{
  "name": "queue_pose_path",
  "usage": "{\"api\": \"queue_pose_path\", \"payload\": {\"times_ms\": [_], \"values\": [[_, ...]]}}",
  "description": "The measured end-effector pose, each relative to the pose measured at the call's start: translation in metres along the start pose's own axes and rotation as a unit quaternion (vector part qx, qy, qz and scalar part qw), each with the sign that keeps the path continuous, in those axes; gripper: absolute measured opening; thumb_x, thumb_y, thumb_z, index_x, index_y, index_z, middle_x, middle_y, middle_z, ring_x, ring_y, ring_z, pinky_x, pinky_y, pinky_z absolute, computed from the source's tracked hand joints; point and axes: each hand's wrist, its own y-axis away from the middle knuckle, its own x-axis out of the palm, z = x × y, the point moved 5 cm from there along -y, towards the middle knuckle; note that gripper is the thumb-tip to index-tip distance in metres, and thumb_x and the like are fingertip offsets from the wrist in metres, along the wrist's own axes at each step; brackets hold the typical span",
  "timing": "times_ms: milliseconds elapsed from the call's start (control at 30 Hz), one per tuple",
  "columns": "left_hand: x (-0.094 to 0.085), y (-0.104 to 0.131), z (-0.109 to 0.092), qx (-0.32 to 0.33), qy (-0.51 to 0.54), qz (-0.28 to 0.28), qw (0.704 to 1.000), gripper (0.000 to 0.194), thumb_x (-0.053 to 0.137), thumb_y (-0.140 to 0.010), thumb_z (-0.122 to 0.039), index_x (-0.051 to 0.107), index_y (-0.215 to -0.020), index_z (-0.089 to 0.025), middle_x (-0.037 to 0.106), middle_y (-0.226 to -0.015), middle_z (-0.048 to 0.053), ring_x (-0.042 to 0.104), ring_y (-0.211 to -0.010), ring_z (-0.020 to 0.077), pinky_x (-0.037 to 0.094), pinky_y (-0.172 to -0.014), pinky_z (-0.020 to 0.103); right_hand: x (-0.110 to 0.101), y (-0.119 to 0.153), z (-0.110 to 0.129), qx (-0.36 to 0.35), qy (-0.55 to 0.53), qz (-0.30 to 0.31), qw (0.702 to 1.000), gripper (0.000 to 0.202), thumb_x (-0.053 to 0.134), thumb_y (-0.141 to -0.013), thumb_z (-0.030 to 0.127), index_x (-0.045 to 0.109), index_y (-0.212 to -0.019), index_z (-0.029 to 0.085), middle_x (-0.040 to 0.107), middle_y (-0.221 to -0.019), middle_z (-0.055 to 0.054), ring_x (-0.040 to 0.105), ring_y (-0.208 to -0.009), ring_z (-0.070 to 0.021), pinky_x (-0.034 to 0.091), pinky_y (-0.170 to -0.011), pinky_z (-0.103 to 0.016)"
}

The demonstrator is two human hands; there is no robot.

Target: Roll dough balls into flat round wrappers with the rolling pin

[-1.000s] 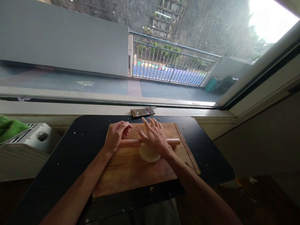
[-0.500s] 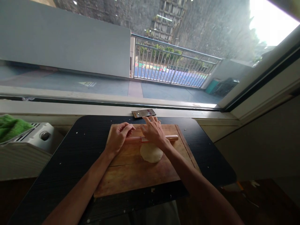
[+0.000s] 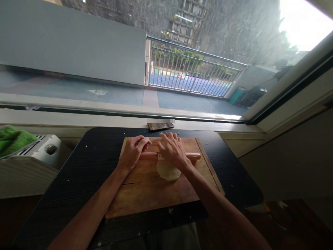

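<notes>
A wooden rolling pin with a red-and-white label lies across the cutting board. Just on the near side of the pin is a flat round of pale dough, its far edge partly under the pin and my right hand. My left hand is closed with curled fingers at the pin's left end, which it hides. Laid over the pin's middle is my right hand, palm down, fingers stretched forward and apart, not wrapped round the pin.
The board sits on a black table dotted with small crumbs. A phone lies on the windowsill beyond the table. At the left, a green towel rests on a white appliance. A window looks onto a railing.
The rolling pin has shifted slightly toward me and to the right, with my right hand moving along with it. My left hand stays nearly where it was. The dough looks the same.
</notes>
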Motion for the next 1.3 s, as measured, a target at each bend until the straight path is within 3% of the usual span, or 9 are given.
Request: {"api": "queue_pose_path", "payload": {"times_ms": [167, 333, 600, 867, 1300], "values": [[-0.004, -0.003, 0.003, -0.012, 0.026, 0.0, 1.0, 0.031, 0.072, -0.084, -0.045, 0.079, -0.07, -0.018, 0.064, -0.061, 0.002, 0.056, -0.058, 0.012, 0.042, -0.056, 0.023, 0.0, 0.026, 0.007, 0.001, 0.016, -0.009, 1.0, 0.052, 0.047, -0.11, 0.041, 0.061, -0.157, 0.024, 0.065, -0.149, -0.014, 0.052, -0.138, -0.0323, 0.04, -0.118, -0.05], [-0.011, -0.009, 0.005, -0.041, 0.113, -0.049, 0.992, 0.03, 0.073, -0.077, -0.044, 0.076, -0.065, -0.017, 0.06, -0.057, 0.001, 0.053, -0.054, 0.011, 0.04, -0.053, 0.023, 0.0, 0.04, 0.013, 0.012, 0.033, -0.02, 0.999, 0.052, 0.046, -0.108, 0.033, 0.061, -0.157, 0.025, 0.064, -0.152, -0.015, 0.049, -0.144, -0.0331, 0.035, -0.122, -0.05], [-0.005, -0.003, 0.003, -0.035, 0.072, -0.027, 0.996, 0.028, 0.075, -0.08, -0.042, 0.077, -0.067, -0.017, 0.06, -0.058, 0.0, 0.053, -0.054, 0.0104, 0.04, -0.051, 0.022, -0.004, 0.02, 0.012, 0.019, 0.036, 0.008, 0.999, 0.05, 0.043, -0.11, 0.036, 0.062, -0.155, 0.025, 0.068, -0.144, -0.015, 0.053, -0.135, -0.0338, 0.041, -0.115, -0.05], [-0.008, -0.002, 0.002, -0.05, 0.095, -0.07, 0.992, 0.026, 0.074, -0.079, -0.039, 0.075, -0.065, -0.017, 0.058, -0.058, 0.0, 0.051, -0.053, 0.0094, 0.039, -0.05, 0.021, 0.001, 0.005, 0.011, 0.007, 0.048, 0.016, 0.999, 0.048, 0.041, -0.111, 0.034, 0.062, -0.153, 0.027, 0.065, -0.146, -0.016, 0.053, -0.134, -0.036, 0.041, -0.114, -0.054], [-0.012, -0.001, -0.004, -0.015, 0.061, -0.099, 0.993, 0.026, 0.069, -0.08, -0.036, 0.073, -0.061, -0.019, 0.056, -0.055, 0.0, 0.049, -0.053, 0.0103, 0.038, -0.05, 0.023, 0.005, -0.009, 0.01, -0.017, 0.039, 0.006, 0.999, 0.047, 0.041, -0.109, 0.028, 0.063, -0.151, 0.023, 0.066, -0.142, -0.018, 0.054, -0.134, -0.0359, 0.041, -0.114, -0.055]]}}
